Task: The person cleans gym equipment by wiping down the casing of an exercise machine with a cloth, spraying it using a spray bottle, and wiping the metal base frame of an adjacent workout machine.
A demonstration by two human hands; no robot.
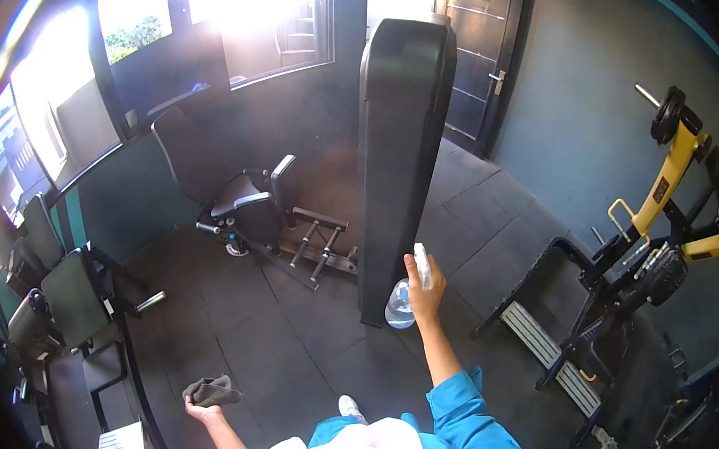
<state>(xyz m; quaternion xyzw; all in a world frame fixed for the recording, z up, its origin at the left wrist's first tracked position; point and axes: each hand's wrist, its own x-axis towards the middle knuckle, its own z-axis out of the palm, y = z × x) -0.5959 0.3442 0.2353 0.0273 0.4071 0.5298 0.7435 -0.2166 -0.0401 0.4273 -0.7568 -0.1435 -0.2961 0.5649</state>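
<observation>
My right hand (427,293) is wrapped round the neck of a clear spray bottle (400,306) with a white trigger head. The bottle is held upright in front of the tall dark machine column (398,160), with liquid visible in its lower part. Lower left, my left hand (205,411) holds a crumpled dark grey cloth (215,391) above the floor. The cloth covers most of that hand's fingers.
A seated leg machine (244,194) stands beyond the column to the left. Padded black machines (74,303) line the left wall under windows. To the right stands a yellow and black plate-loaded machine (667,181) with a slatted footplate (552,358). A door (479,65) is at the back.
</observation>
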